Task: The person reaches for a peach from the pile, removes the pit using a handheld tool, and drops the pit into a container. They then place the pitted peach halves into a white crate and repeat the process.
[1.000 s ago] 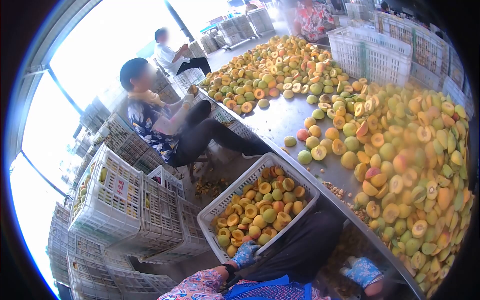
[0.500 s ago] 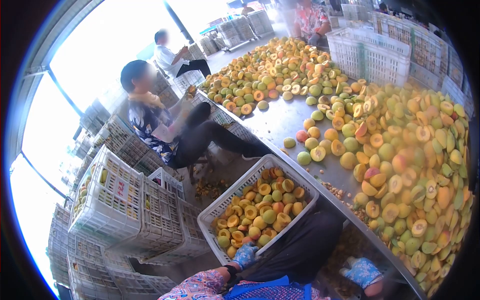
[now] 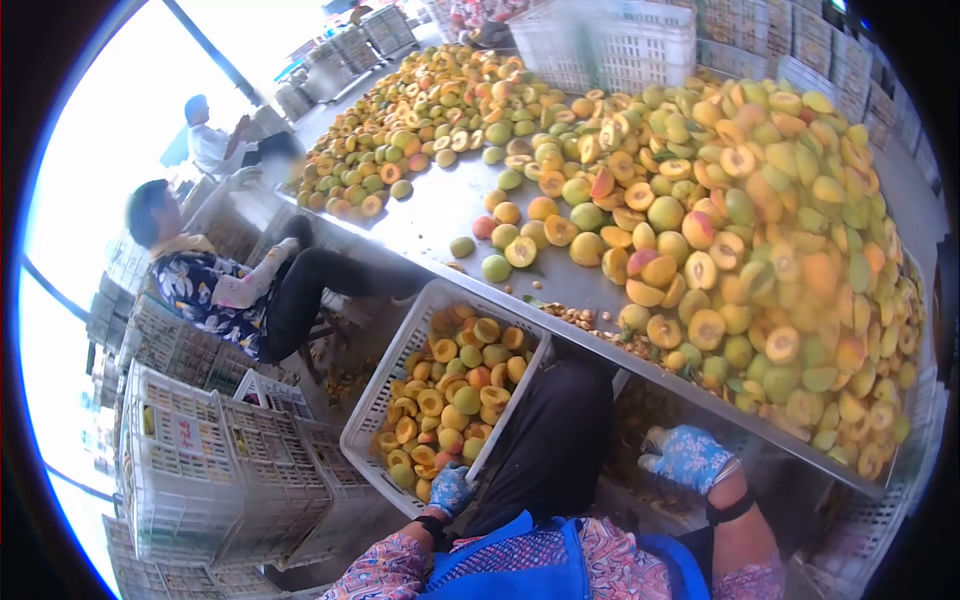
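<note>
My left hand (image 3: 453,490), in a blue floral glove, is closed over the near corner of a white plastic crate (image 3: 362,398). Halved peaches or apricots (image 3: 455,385) with orange flesh fill that crate, which tilts beside my dark-trousered knee. My right hand (image 3: 692,458), in a matching glove with pale fingertips, hovers below the metal table's edge. Its fingers are parted and no object shows between them. Beyond it, a large heap of fruit (image 3: 700,240), mostly cut halves, covers much of the metal table (image 3: 440,205).
Stacked white crates (image 3: 185,470) stand at my left. One seated person (image 3: 215,290) in a floral shirt is beside the table, another person (image 3: 215,140) in white farther back. A big white crate (image 3: 605,45) sits at the table's far side. Pits (image 3: 570,315) lie near the table edge.
My view has turned right, so the table, crate and people appear farther left. My right hand has risen closer to the table edge. My left hand stays at the crate's near corner.
</note>
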Demonstrator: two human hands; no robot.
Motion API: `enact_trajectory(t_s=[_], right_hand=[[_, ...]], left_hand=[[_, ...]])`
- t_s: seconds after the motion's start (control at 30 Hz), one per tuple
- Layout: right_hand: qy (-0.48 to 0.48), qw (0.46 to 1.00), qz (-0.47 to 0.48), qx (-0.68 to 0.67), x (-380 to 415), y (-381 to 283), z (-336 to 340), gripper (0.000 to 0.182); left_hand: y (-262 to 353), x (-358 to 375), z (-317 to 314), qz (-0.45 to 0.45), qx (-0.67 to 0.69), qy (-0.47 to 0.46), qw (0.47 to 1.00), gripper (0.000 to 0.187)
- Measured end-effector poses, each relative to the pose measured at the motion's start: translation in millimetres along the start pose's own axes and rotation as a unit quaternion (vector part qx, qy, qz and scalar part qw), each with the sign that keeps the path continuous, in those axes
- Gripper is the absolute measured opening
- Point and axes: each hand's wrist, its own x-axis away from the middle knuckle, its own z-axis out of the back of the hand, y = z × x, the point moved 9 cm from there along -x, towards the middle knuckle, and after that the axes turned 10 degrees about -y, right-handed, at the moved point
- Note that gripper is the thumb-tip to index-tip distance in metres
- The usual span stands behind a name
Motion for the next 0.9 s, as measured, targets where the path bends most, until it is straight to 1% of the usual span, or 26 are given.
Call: enact_trajectory(t_s=[0.03, 0.07, 0.1, 0.13, 0.17, 0.2, 0.23, 0.27, 0.3, 0.33, 0.37, 0.4, 0.43, 0.47, 0.5, 0.53, 0.6, 0.63, 0.67, 0.7, 0.73, 0.77, 0.8, 0.83, 0.87, 0.9], right_hand=[[0.009, 1.000, -0.004, -0.018, 4.4, -6.4, 11.4, 0.040], [0.040, 0.998, 0.012, -0.048, 9.1, -12.2, 23.4, 0.040], [0.061, 0.994, 0.016, -0.095, 13.1, -14.5, 32.5, 0.034], [0.118, 0.985, 0.050, -0.117, 19.0, -19.6, 46.1, 0.035], [0.175, 0.971, 0.084, -0.139, 26.6, -23.8, 56.3, 0.036], [0.179, 0.970, 0.077, -0.146, 27.8, -21.7, 56.2, 0.036], [0.214, 0.953, 0.083, -0.196, 29.8, -16.8, 61.0, 0.038], [0.247, 0.933, 0.089, -0.247, 32.4, -10.9, 63.2, 0.039], [0.250, 0.931, 0.084, -0.252, 31.8, -6.6, 60.8, 0.039], [0.235, 0.948, 0.049, -0.207, 28.3, -1.0, 56.7, 0.040], [0.220, 0.962, 0.015, -0.161, 26.3, 3.5, 53.8, 0.041], [0.183, 0.979, -0.037, -0.085, 25.5, 4.2, 49.4, 0.044], [0.184, 0.978, -0.038, -0.087, 24.1, 6.8, 47.4, 0.044], [0.203, 0.975, -0.014, -0.084, 21.8, 5.8, 46.1, 0.045], [0.221, 0.972, 0.011, -0.081, 21.3, 3.9, 46.3, 0.046], [0.217, 0.972, 0.012, -0.084, 19.9, 4.6, 46.3, 0.047], [0.221, 0.970, 0.013, -0.102, 17.6, 8.0, 46.3, 0.048], [0.221, 0.967, 0.015, -0.122, 16.4, 9.7, 45.9, 0.048], [0.233, 0.967, 0.022, -0.106, 17.1, 7.4, 47.9, 0.047], [0.234, 0.966, 0.021, -0.107, 17.9, 7.5, 49.6, 0.047], [0.212, 0.970, 0.017, -0.115, 17.2, 7.4, 48.1, 0.047], [0.190, 0.974, 0.013, -0.121, 17.1, 7.4, 46.4, 0.046], [0.191, 0.974, 0.011, -0.122, 19.6, 6.6, 47.7, 0.046], [0.195, 0.973, 0.012, -0.121, 22.3, 5.3, 49.7, 0.045], [0.198, 0.973, 0.014, -0.122, 24.6, 4.9, 51.8, 0.044], [0.198, 0.972, 0.014, -0.123, 26.9, 5.3, 52.9, 0.044]], left_hand=[[-3.8, -1.7, -3.8, -0.007, 0.018, 0.000, 1.000, 0.028], [-7.5, -3.3, -7.1, -0.010, 0.012, -0.003, 1.000, 0.029], [-8.1, -5.0, -8.4, -0.011, 0.008, -0.003, 1.000, 0.031], [-5.1, -6.3, -5.8, -0.020, 0.001, -0.010, 1.000, 0.031], [-0.6, -4.7, -3.5, -0.036, 0.003, -0.043, 0.998, 0.033], [2.3, -4.9, -2.2, -0.049, 0.007, -0.075, 0.996, 0.036], [-1.9, -9.8, 7.3, -0.054, 0.002, -0.079, 0.995, 0.036], [-2.1, -13.6, 7.6, -0.090, -0.002, -0.170, 0.981, 0.038], [1.6, -17.2, 4.3, -0.124, -0.007, -0.259, 0.958, 0.041], [28.2, -8.3, 37.8, -0.087, -0.002, -0.287, 0.954, 0.043], [31.1, -20.1, 63.1, -0.086, -0.059, -0.212, 0.972, 0.039], [49.6, -27.6, 100.0, -0.092, 0.048, -0.125, 0.987, 0.030], [75.8, -34.6, 137.8, -0.120, 0.154, -0.050, 0.979, 0.021], [107.6, -35.2, 174.5, -0.172, 0.185, 0.022, 0.967, 0.015], [134.7, -49.1, 196.4, -0.194, 0.237, 0.034, 0.951, 0.016], [160.1, -63.3, 217.0, -0.215, 0.289, 0.047, 0.932, 0.017], [240.7, -77.8, 255.8, -0.334, 0.244, 0.089, 0.906, 0.020], [261.3, -109.1, 254.8, -0.345, 0.280, 0.051, 0.894, 0.023], [290.7, -129.3, 257.3, -0.368, 0.225, 0.027, 0.902, 0.025], [320.2, -142.1, 256.5, -0.344, 0.179, 0.038, 0.921, 0.026], [345.5, -154.0, 256.7, -0.383, 0.147, 0.065, 0.910, 0.024], [361.6, -166.6, 254.2, -0.384, 0.146, 0.063, 0.909, 0.024], [381.9, -168.4, 256.0, -0.415, 0.059, 0.119, 0.900, 0.025], [395.1, -169.3, 255.8, -0.441, -0.028, 0.176, 0.880, 0.025], [394.9, -177.0, 256.7, -0.441, -0.028, 0.177, 0.880, 0.025], [383.6, -185.8, 267.4, -0.404, -0.009, 0.215, 0.889, 0.024]])
